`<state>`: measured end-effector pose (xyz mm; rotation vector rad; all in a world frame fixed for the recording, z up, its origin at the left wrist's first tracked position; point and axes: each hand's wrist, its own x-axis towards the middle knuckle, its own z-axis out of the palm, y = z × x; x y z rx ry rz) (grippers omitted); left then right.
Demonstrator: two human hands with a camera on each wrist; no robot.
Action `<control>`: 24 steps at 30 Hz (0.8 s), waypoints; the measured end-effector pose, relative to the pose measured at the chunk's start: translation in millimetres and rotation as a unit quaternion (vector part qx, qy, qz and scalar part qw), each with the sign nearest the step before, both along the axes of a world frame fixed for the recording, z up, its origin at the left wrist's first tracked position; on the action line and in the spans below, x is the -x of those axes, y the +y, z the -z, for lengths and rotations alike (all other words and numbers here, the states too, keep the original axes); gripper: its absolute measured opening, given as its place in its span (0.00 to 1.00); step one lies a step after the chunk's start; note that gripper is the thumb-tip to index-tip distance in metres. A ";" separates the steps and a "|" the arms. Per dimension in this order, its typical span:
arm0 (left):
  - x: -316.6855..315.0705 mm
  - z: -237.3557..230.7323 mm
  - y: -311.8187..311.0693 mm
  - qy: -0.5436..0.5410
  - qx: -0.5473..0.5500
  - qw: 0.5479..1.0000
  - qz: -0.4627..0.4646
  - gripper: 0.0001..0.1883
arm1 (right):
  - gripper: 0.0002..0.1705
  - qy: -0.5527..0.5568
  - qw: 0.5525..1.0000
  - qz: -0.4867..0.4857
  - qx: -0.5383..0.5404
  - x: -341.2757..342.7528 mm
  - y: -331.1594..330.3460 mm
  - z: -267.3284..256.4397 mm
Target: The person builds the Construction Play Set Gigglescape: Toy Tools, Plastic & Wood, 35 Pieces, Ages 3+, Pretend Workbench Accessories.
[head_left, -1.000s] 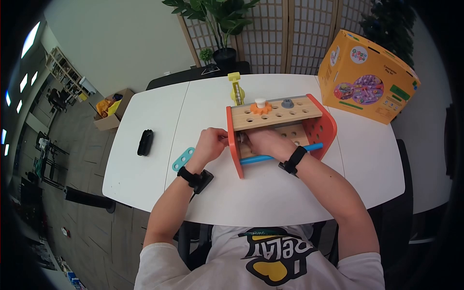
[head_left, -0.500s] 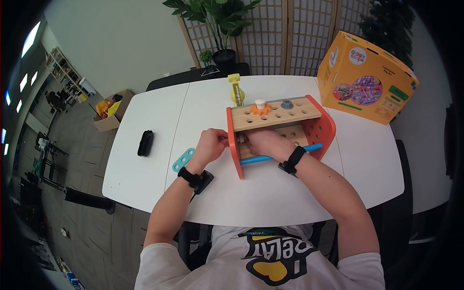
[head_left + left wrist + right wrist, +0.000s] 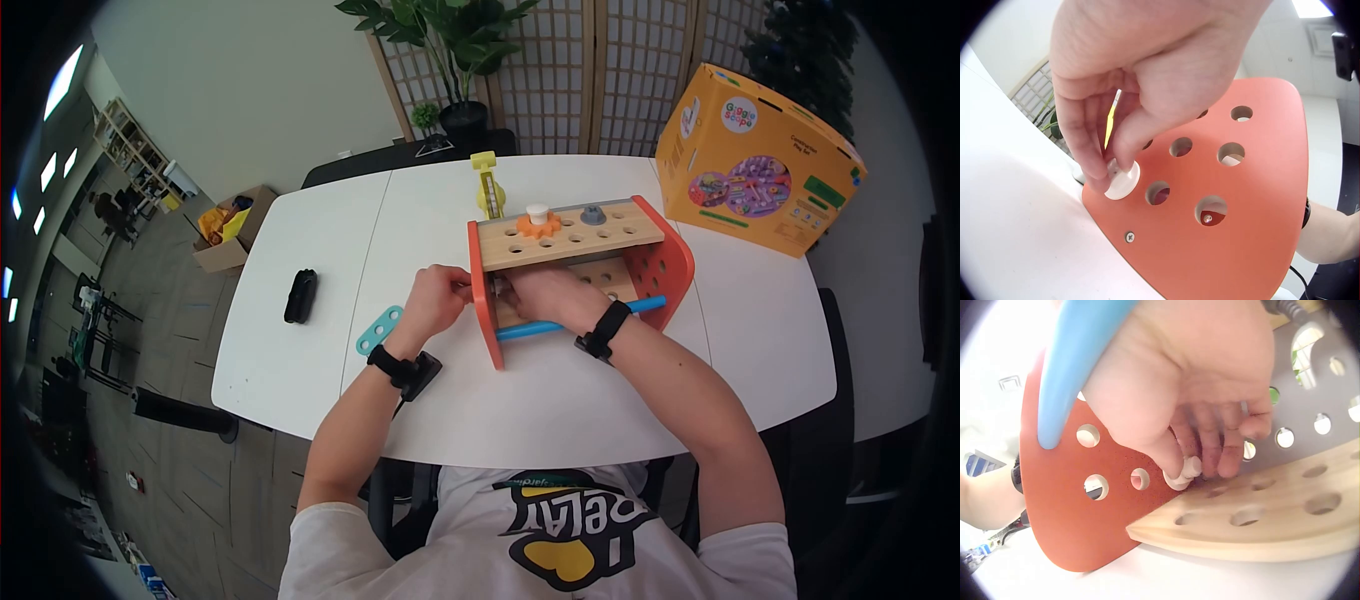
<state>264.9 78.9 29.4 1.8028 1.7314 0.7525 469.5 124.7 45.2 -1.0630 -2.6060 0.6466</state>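
Note:
A toy workbench with a holed wooden top (image 3: pixel 570 245), red side panels (image 3: pixel 678 265) and a blue bar (image 3: pixel 540 328) stands before me. My left hand (image 3: pixel 437 300) is outside the left red panel. In the left wrist view its thumb and fingers pinch a white round bolt head (image 3: pixel 1125 182) lying against that panel's lower corner hole. My right hand (image 3: pixel 555 295) reaches inside the bench over the blue bar. In the right wrist view its thumb and fingers grip a small cream nut (image 3: pixel 1174 482) round the bolt's end (image 3: pixel 1192 466), by the panel's inner face; its fingers partly hide it.
An orange gear (image 3: pixel 535 229) with a white bolt (image 3: pixel 538 213) and a grey bolt (image 3: pixel 593 214) sit on the bench top. A yellow toy (image 3: pixel 489 190) stands behind. A teal holed strip (image 3: pixel 380 329) and black case (image 3: pixel 301 296) lie left, a yellow-orange box (image 3: pixel 760 150) stands back right.
Both hands stay at the left red panel, one on each side. Nothing else has visibly moved apart from a slight shift of the view.

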 end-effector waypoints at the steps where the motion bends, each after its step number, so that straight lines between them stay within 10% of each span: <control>1: 0.1 -0.4 -0.3 -0.003 0.000 1.000 0.001 0.09 | 0.14 -0.021 1.000 0.002 0.001 0.6 1.4 1.6; 24: 1.5 2.2 1.0 0.001 -0.005 1.000 -0.001 0.09 | 0.14 -0.065 0.998 0.006 -0.008 1.9 3.1 6.1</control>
